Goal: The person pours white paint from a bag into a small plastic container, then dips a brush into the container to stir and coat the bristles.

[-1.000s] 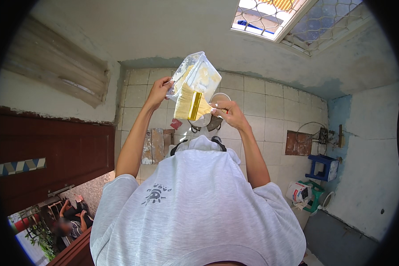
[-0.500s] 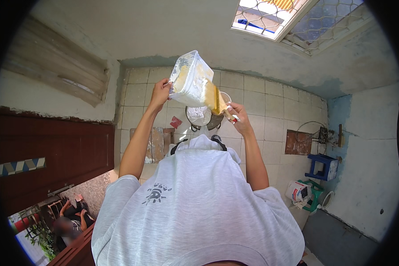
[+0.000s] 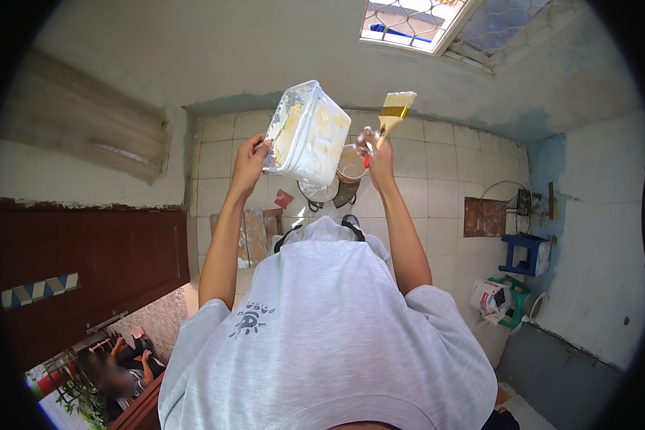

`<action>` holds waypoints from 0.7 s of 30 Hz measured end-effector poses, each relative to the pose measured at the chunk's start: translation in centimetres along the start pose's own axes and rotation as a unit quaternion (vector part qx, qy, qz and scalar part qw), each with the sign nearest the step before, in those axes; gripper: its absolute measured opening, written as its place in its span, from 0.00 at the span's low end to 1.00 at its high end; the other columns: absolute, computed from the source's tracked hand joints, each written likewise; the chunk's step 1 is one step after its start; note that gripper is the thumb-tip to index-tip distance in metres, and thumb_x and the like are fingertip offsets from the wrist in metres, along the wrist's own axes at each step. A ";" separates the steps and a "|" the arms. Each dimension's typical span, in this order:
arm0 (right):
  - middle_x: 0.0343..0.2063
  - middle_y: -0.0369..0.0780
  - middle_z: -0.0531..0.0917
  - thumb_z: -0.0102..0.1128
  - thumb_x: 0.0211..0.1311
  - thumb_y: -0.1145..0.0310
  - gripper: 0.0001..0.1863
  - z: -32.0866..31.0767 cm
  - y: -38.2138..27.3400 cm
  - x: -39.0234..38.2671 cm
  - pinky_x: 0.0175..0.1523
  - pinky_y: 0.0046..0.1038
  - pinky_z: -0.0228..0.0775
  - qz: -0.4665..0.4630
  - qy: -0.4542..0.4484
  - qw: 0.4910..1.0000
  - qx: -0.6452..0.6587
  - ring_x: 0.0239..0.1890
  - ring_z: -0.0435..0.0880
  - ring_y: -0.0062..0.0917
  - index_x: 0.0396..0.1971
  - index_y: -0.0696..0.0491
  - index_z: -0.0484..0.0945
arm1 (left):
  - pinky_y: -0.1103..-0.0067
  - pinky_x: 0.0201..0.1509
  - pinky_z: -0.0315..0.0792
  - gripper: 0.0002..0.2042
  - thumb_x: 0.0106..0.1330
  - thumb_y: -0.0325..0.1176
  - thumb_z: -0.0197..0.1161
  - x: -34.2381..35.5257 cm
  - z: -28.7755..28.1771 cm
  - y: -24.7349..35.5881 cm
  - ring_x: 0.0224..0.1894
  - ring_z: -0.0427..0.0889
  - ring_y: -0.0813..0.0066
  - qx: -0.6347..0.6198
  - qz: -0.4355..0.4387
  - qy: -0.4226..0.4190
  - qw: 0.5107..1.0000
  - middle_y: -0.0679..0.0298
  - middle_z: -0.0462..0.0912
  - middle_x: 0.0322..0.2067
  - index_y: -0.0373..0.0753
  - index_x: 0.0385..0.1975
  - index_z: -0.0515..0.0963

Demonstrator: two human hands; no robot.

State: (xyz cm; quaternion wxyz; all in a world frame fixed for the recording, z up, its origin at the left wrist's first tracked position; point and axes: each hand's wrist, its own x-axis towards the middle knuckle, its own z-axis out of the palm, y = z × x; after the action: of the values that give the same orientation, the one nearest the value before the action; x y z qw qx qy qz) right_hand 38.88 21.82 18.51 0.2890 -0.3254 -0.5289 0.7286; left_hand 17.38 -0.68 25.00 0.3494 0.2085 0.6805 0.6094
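Observation:
My left hand (image 3: 248, 166) grips the edge of a clear-and-white plastic tub (image 3: 327, 140), its walls smeared with white and cream paint. The tub is tilted, held up in front of me at chest reach. In my right hand (image 3: 383, 165) is a wide paintbrush (image 3: 389, 123), pale bristles pointing up and away, with a yellow band and a wooden handle. A small red thing (image 3: 367, 160) shows beside the fingers of that hand; its kind is unclear. The brush stands apart from the tub, to its right.
Below the hands stand a round bucket (image 3: 352, 163) and a dark-handled pot-like vessel (image 3: 345, 195), partly hidden. A paint-stained wooden stool (image 3: 253, 236) is at left, a blue stool (image 3: 526, 254) at right. A person (image 3: 125, 373) sits beyond the brown door (image 3: 86, 258). A grilled window (image 3: 412, 25) is ahead.
The paintbrush has left the tub's side and swung right, its bristles turning upward. My right hand has risen slightly. The tub has shifted a little but stays in my left hand.

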 end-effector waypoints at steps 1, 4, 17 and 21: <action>0.36 0.36 0.81 0.61 0.75 0.49 0.21 0.9 -0.2 0.6 0.37 0.22 0.74 -0.007 0.010 1.000 0.020 0.38 0.82 0.20 0.43 0.56 0.75 | 0.85 0.23 0.63 0.12 0.78 0.33 0.56 -0.1 -0.3 0.0 0.25 0.72 0.89 0.000 0.011 -0.010 1.000 0.73 0.81 0.30 0.34 0.52 0.79; 0.49 0.40 0.82 0.62 0.72 0.45 0.29 1.8 -1.4 1.1 0.52 0.27 0.78 -0.007 -0.047 0.995 0.087 0.52 0.83 0.24 0.54 0.57 0.74 | 0.84 0.38 0.67 0.15 0.77 0.35 0.59 -0.5 -1.5 0.2 0.35 0.76 0.87 -0.002 0.013 -0.039 0.999 0.70 0.83 0.37 0.33 0.56 0.79; 0.59 0.42 0.77 0.86 0.40 0.49 0.58 1.9 -4.7 2.0 0.65 0.28 0.70 -0.006 -0.268 0.957 0.107 0.61 0.77 0.25 0.68 0.63 0.64 | 0.85 0.44 0.70 0.14 0.76 0.35 0.61 0.1 -3.8 4.4 0.40 0.75 0.87 0.064 0.021 -0.151 0.986 0.72 0.83 0.39 0.33 0.54 0.81; 0.62 0.43 0.75 0.87 0.38 0.50 0.60 1.8 -5.1 1.9 0.68 0.29 0.68 -0.002 -0.312 0.948 0.061 0.63 0.76 0.26 0.69 0.62 0.63 | 0.86 0.42 0.68 0.15 0.76 0.37 0.62 -0.1 -3.7 5.7 0.39 0.74 0.87 0.085 0.027 -0.171 0.981 0.73 0.82 0.38 0.33 0.53 0.82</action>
State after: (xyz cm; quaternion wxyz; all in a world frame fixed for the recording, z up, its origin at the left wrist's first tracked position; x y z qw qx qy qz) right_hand 36.70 23.66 23.46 0.1302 -0.0624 -0.5482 0.8238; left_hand 13.98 -2.33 30.65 0.4246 0.3571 0.6543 0.5139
